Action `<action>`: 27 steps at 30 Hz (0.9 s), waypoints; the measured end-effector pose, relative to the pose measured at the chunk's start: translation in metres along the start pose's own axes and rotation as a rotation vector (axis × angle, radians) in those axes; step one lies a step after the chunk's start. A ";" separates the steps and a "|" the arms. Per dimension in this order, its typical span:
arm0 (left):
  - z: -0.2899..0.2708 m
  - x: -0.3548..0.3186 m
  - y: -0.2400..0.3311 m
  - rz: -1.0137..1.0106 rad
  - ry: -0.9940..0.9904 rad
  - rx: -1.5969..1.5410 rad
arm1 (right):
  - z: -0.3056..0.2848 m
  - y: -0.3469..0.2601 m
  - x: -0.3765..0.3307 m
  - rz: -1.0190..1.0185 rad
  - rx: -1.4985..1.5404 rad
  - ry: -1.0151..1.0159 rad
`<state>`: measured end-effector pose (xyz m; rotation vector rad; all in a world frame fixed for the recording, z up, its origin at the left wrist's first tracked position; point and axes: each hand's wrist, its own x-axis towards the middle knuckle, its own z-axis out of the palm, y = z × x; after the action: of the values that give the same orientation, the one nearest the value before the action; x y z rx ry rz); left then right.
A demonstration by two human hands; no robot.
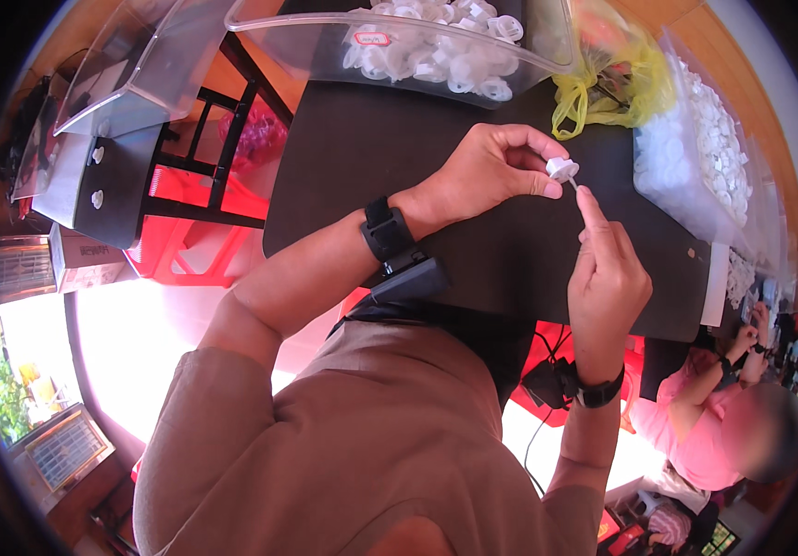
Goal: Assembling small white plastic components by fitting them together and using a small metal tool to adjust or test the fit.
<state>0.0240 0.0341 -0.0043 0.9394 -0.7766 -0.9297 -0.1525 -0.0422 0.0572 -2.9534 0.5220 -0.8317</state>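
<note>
Surrounding hands (547, 222): plastic bin (325, 46), yellow bag (603, 88).

Tan short-sleeved shirt, black wristbands (386, 228), perhaps a sensor unit attached

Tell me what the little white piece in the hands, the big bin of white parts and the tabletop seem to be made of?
The white piece looks like moulded plastic: uniform, matte white, crisp edges. The bin seems to be clear, glossy plastic, since the white parts show through its wall. The tabletop is dark and matte, without glare; possibly a mat or laminate, hard to tell.
</note>
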 end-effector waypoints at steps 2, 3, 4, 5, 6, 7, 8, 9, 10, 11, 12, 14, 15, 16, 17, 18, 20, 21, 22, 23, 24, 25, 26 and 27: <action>-0.001 -0.001 0.000 -0.007 0.008 0.005 | -0.003 0.002 0.000 0.028 -0.024 0.015; -0.001 0.000 0.001 -0.004 0.013 0.002 | -0.004 0.002 0.002 0.012 -0.022 0.027; -0.002 0.000 0.001 -0.001 0.017 -0.001 | -0.004 0.001 0.002 0.012 -0.024 0.027; -0.002 0.000 0.001 -0.001 0.016 -0.002 | -0.003 0.000 0.003 0.002 -0.041 0.012; -0.003 0.000 0.000 0.006 0.015 0.003 | -0.003 -0.001 0.003 -0.009 -0.057 -0.005; -0.004 0.000 0.000 0.012 0.014 0.008 | -0.003 -0.001 0.004 -0.008 -0.057 -0.005; -0.003 0.000 0.000 0.011 0.014 0.008 | -0.004 -0.001 0.005 -0.016 -0.088 -0.016; -0.003 0.000 0.001 0.006 0.010 -0.002 | -0.004 -0.002 0.006 -0.023 -0.119 -0.027; -0.003 0.000 0.002 0.000 0.005 -0.013 | -0.005 -0.002 0.006 -0.023 -0.119 -0.028; -0.003 0.000 0.002 -0.001 0.005 -0.013 | -0.005 -0.003 0.007 -0.018 -0.102 -0.040; -0.003 0.000 0.002 -0.009 0.008 -0.017 | -0.006 -0.004 0.008 -0.013 -0.086 -0.052; -0.002 0.000 0.002 -0.017 0.009 -0.021 | -0.007 -0.004 0.009 -0.017 -0.087 -0.060; -0.003 0.000 0.002 -0.020 0.009 -0.018 | -0.007 -0.004 0.009 -0.022 -0.087 -0.069; -0.003 0.000 0.002 -0.023 0.009 -0.016 | -0.007 -0.004 0.010 -0.021 -0.087 -0.069; -0.003 -0.001 0.002 -0.024 0.009 -0.015 | -0.007 -0.005 0.010 -0.024 -0.090 -0.072; -0.003 -0.001 0.001 -0.014 0.000 -0.010 | -0.007 -0.005 0.010 -0.027 -0.094 -0.075; -0.003 -0.001 0.001 -0.005 -0.010 -0.006 | -0.008 -0.006 0.010 -0.025 -0.100 -0.085; -0.003 -0.001 0.000 0.010 -0.013 0.008 | -0.009 -0.006 0.011 -0.024 -0.106 -0.095; -0.003 -0.001 0.000 0.024 -0.017 0.021 | -0.009 -0.007 0.011 -0.024 -0.105 -0.095; -0.003 -0.001 -0.001 0.023 -0.016 0.021 | -0.010 -0.009 0.011 -0.015 -0.111 -0.111; -0.003 -0.001 -0.001 0.040 -0.008 0.045 | -0.010 -0.010 0.011 -0.006 -0.118 -0.128; -0.002 -0.002 -0.002 0.056 0.000 0.069 | -0.010 -0.011 0.011 -0.004 -0.118 -0.128; -0.002 -0.003 -0.002 0.055 0.000 0.069 | -0.010 -0.011 0.011 -0.037 -0.182 -0.148; -0.001 -0.003 -0.002 0.061 0.012 0.126 | -0.010 -0.011 0.011 -0.069 -0.247 -0.167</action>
<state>0.0232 0.0369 -0.0075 1.0243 -0.8567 -0.8285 -0.1457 -0.0346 0.0728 -3.2439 0.5529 -0.5539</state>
